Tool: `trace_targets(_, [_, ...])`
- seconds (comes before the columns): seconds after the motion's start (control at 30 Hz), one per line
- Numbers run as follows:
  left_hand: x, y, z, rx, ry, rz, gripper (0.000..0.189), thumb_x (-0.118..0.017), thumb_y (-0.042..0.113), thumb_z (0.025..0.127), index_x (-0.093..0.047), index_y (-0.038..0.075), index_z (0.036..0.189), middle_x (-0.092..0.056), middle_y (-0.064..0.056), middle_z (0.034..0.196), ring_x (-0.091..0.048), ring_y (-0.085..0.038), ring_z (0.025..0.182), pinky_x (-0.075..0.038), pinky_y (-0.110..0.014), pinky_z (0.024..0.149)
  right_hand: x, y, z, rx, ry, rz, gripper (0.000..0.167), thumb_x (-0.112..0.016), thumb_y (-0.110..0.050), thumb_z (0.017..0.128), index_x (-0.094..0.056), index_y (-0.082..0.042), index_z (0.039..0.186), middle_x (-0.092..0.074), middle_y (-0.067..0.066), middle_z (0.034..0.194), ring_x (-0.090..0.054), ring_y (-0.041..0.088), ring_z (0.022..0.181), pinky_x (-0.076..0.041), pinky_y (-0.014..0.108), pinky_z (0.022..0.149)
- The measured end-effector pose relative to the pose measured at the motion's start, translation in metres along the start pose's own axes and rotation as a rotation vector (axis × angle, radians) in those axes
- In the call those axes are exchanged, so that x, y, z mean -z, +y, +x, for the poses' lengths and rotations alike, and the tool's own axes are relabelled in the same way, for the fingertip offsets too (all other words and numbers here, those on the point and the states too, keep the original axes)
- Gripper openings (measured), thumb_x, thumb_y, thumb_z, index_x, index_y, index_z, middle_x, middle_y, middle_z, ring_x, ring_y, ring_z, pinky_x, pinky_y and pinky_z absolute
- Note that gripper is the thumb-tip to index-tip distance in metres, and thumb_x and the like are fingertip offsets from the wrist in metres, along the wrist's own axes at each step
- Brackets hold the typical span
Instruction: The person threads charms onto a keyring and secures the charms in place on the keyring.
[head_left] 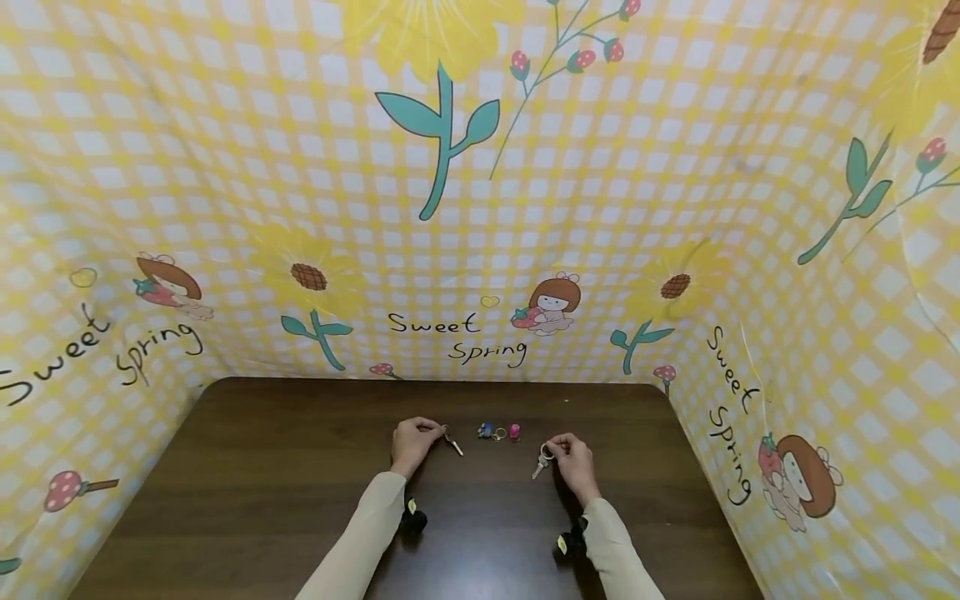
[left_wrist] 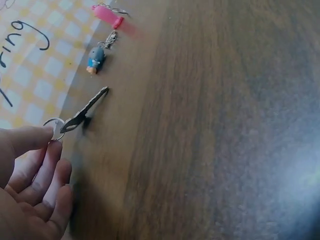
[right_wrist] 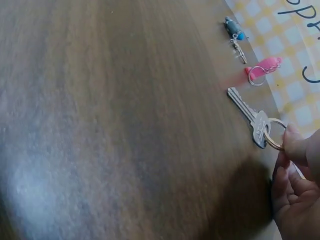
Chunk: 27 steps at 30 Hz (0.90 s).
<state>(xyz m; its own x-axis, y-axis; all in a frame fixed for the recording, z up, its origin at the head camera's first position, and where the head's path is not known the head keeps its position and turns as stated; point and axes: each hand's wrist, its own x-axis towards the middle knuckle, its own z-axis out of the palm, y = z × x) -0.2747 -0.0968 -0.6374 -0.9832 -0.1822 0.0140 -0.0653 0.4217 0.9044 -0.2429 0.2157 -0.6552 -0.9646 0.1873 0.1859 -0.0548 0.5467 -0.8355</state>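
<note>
1. Table [head_left: 285,483], wood-grained, beneath left hand [head_left: 415,444] and right hand [head_left: 574,463].
2. Blue charm [head_left: 486,431] with chain [left_wrist: 109,39], between the hands, nearer the left.
3. Pink charm [head_left: 514,432] with ring [right_wrist: 249,76], also between, nearer the right.

left hand [head_left: 413,443] — thumb-and-finger pinch | right hand [head_left: 576,465] — same pinch | forearms [head_left: 360,533] stretched forward, hands apart

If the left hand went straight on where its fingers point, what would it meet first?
Past the key it holds, the left hand would probably meet the blue charm; depth is unclear.
</note>
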Motion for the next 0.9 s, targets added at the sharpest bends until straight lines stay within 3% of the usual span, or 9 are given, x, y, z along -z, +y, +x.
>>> trace_targets(0.37, [0.008, 0.012, -0.010, -0.044, -0.053, -0.052, 0.011, -0.082, 0.009, 0.092, -0.080, -0.001, 0.087, -0.074, -0.007, 0.076, -0.061, -0.010, 0.065, -0.048, -0.024, 0.061, 0.014, -0.015, -0.007, 0.077, -0.100, 0.104, 0.011, -0.075, -0.004, 0.098, -0.075, 0.005, 0.093, -0.075, 0.016, 0.089, -0.061, 0.012, 0.076, -0.048, 0.023, 0.069])
trace_targets(0.67, [0.019, 0.026, -0.027, -0.025, -0.136, -0.123, 0.010, -0.079, 0.009, 0.095, -0.077, 0.000, 0.091, -0.073, -0.007, 0.082, -0.068, -0.033, 0.076, -0.050, -0.026, 0.060, 0.021, -0.043, -0.018, 0.036, -0.149, 0.169, 0.010, -0.073, -0.006, 0.100, -0.075, 0.003, 0.097, -0.074, 0.013, 0.092, -0.063, 0.014, 0.082, -0.050, 0.022, 0.072])
trace_targets(0.9, [0.028, 0.042, -0.041, -0.059, -0.137, -0.116, 0.012, -0.080, 0.011, 0.094, -0.076, 0.000, 0.090, -0.072, -0.005, 0.082, -0.063, -0.014, 0.072, -0.049, -0.023, 0.062, 0.023, -0.060, -0.026, 0.010, -0.164, 0.211, 0.008, -0.074, -0.007, 0.100, -0.075, 0.001, 0.098, -0.073, 0.009, 0.091, -0.060, 0.007, 0.080, -0.049, 0.020, 0.072])
